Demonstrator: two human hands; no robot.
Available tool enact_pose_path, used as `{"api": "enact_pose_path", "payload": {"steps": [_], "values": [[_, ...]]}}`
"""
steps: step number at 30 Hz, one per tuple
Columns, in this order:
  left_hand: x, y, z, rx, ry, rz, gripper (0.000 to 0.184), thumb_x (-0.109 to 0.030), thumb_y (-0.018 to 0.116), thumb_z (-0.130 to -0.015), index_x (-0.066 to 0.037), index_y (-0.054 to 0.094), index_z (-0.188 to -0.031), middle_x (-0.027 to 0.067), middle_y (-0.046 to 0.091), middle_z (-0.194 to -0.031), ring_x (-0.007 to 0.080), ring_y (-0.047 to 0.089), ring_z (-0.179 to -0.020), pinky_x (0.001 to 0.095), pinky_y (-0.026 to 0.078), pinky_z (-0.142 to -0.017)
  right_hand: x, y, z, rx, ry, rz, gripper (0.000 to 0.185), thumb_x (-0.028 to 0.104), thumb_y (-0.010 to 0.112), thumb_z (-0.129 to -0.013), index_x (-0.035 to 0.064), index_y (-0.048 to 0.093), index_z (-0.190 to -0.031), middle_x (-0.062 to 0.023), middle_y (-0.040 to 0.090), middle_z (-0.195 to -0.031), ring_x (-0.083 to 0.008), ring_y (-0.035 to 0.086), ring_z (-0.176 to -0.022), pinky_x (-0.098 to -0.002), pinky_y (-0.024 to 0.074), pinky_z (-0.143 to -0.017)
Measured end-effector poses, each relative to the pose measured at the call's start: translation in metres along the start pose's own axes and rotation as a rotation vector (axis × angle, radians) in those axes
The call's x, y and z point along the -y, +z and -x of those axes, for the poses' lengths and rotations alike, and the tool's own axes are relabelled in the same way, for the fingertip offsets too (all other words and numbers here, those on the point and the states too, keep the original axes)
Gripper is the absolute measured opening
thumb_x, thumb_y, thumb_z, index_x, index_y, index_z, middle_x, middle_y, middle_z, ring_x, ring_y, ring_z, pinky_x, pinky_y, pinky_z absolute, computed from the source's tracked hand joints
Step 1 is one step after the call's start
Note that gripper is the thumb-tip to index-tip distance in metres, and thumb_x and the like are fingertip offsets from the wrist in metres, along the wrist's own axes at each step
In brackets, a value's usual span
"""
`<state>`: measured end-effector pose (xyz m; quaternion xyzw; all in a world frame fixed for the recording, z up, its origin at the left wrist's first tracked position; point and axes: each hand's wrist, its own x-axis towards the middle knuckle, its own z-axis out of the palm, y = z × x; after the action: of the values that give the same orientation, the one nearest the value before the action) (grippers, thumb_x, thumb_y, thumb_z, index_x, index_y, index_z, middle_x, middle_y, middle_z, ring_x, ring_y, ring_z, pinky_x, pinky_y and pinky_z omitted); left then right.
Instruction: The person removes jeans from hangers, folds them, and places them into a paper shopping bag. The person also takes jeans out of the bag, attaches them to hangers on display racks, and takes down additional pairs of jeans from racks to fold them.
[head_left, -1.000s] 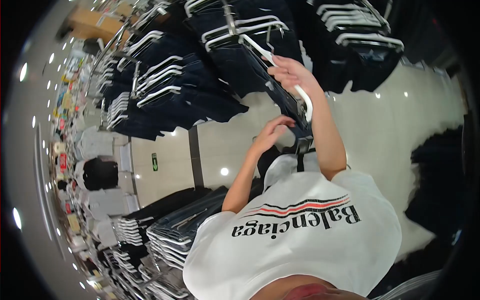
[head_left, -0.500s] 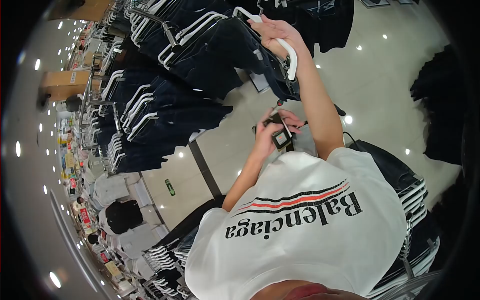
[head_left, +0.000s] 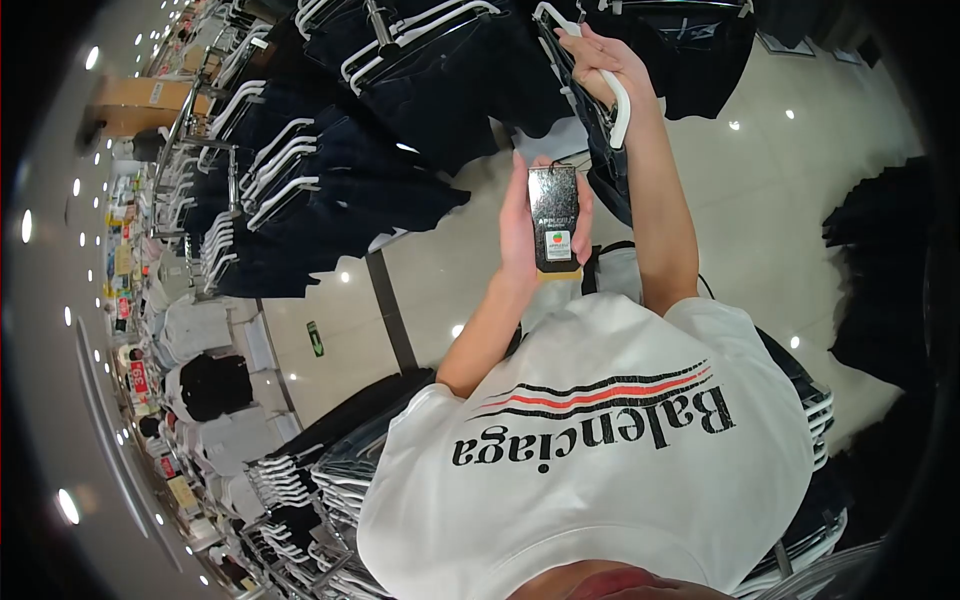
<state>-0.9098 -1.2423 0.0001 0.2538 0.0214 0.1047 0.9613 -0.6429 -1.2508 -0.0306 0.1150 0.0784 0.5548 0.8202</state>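
My left hand [head_left: 518,225] is closed around a black hang tag [head_left: 553,200], its glossy face turned up to me. A white sticker [head_left: 558,245] with a small round red-and-green logo is on the tag's lower part, and a dark string shows at its top end. Higher up, my right hand [head_left: 612,68] grips a white clothes hanger [head_left: 621,118]. A dark denim garment [head_left: 607,180] hangs from that hanger, partly hidden behind my right forearm.
Dark shorts [head_left: 450,90] on white hangers fill the rack ahead, with another row of dark garments [head_left: 350,190] to the left. More hangers [head_left: 285,485] stand at lower left. Dark clothes [head_left: 885,260] hang at far right. The tiled floor [head_left: 440,300] shows between racks.
The hang tag has been turned from a slant to lie upright and face-on in my left hand. My right hand still holds the hanger, and the view has shifted slightly.
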Motion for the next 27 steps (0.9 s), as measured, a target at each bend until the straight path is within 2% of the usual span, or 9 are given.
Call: {"api": "enact_pose_path", "payload": {"steps": [5,8,10,12,13,15,17,21,27], "values": [[-0.003,0.005,-0.003,-0.048,-0.025,-0.027,0.044,-0.052,0.026,-0.112,-0.017,0.053,-0.109,0.0201,0.055,-0.084,0.0240,0.051,-0.044,0.0352,0.044,-0.035,-0.013,0.008,0.004,-0.049,0.031,0.049,0.046,0.016,0.038,-0.113,-0.0111,0.030,-0.149,-0.0147,0.050,-0.072,-0.0071,0.028,-0.035,-0.0166,0.0323,-0.034],[-0.003,0.005,-0.007,-0.056,0.022,-0.129,0.047,-0.054,0.024,-0.112,-0.017,0.053,-0.108,0.0183,0.055,-0.083,0.0235,0.051,-0.045,0.0342,0.045,-0.039,0.002,-0.011,-0.006,0.021,0.064,0.051,0.044,0.015,0.039,-0.113,-0.0139,0.031,-0.146,-0.0125,0.048,-0.074,-0.0068,0.028,-0.036,-0.0163,0.0309,-0.033],[-0.002,0.005,-0.007,-0.076,0.061,-0.166,0.034,-0.045,0.036,-0.113,-0.015,0.052,-0.107,0.0142,0.056,-0.082,0.0206,0.054,-0.049,0.0324,0.048,-0.045,0.008,-0.018,-0.013,0.027,0.115,0.029,0.043,0.014,0.040,-0.112,-0.0148,0.032,-0.144,-0.0117,0.047,-0.075,-0.0067,0.028,-0.036,-0.0161,0.0308,-0.033],[0.002,-0.018,-0.014,-0.115,0.195,-0.575,0.018,-0.028,0.053,-0.110,-0.011,0.051,-0.105,0.0110,0.058,-0.083,0.0163,0.054,-0.053,0.0300,0.047,-0.049,0.011,-0.023,-0.018,0.038,0.161,0.008,0.042,0.014,0.041,-0.112,-0.0158,0.033,-0.141,-0.0109,0.046,-0.076,-0.0067,0.029,-0.036,-0.0159,0.0307,-0.033],[-0.007,-0.018,-0.017,-0.019,0.132,-0.449,0.013,-0.009,0.063,-0.103,-0.006,0.050,-0.107,0.0101,0.062,-0.091,0.0197,0.068,-0.069,0.0333,0.058,-0.060,0.008,-0.022,-0.017,0.036,0.157,0.010,0.042,0.014,0.042,-0.112,-0.0163,0.033,-0.140,-0.0109,0.046,-0.077,-0.0068,0.029,-0.036,-0.0161,0.0309,-0.033],[-0.002,-0.008,-0.017,-0.105,0.098,-0.510,0.013,-0.006,0.061,-0.103,-0.005,0.050,-0.110,0.0124,0.063,-0.097,0.0258,0.072,-0.081,0.0380,0.062,-0.070,0.004,-0.019,-0.015,0.024,0.137,0.023,0.041,0.016,0.044,-0.112,-0.0167,0.037,-0.135,-0.0098,0.046,-0.077,-0.0069,0.029,-0.035,-0.0170,0.0318,-0.033],[-0.003,0.004,-0.021,-0.153,0.054,-0.538,0.026,0.007,0.055,-0.101,-0.001,0.049,-0.125,0.0194,0.060,-0.125,0.0415,0.067,-0.118,0.0511,0.062,-0.097,-0.003,-0.017,-0.016,0.063,0.136,0.043,0.034,0.015,0.043,-0.112,-0.0134,0.039,-0.130,-0.0088,0.046,-0.075,-0.0068,0.028,-0.036,-0.0163,0.0312,-0.033],[-0.008,0.012,-0.024,-0.042,0.035,-0.583,0.053,0.016,0.047,-0.094,0.000,0.041,-0.144,0.0205,0.047,-0.148,0.0415,0.060,-0.128,0.0523,0.062,-0.096,-0.014,0.002,-0.017,0.048,0.117,0.087,0.025,0.015,0.043,-0.111,-0.0071,0.043,-0.123,-0.0030,0.041,-0.067,-0.0061,0.027,-0.038,-0.0160,0.0280,-0.033],[-0.011,0.004,-0.027,0.017,0.055,-0.639,0.061,0.016,0.049,-0.093,-0.001,0.037,-0.150,0.0208,0.046,-0.149,0.0384,0.062,-0.125,0.0512,0.063,-0.093,-0.019,0.004,-0.020,0.050,0.123,0.101,0.026,0.016,0.044,-0.111,-0.0067,0.043,-0.124,-0.0028,0.039,-0.067,-0.0055,0.025,-0.037,-0.0154,0.0280,-0.033]]}}
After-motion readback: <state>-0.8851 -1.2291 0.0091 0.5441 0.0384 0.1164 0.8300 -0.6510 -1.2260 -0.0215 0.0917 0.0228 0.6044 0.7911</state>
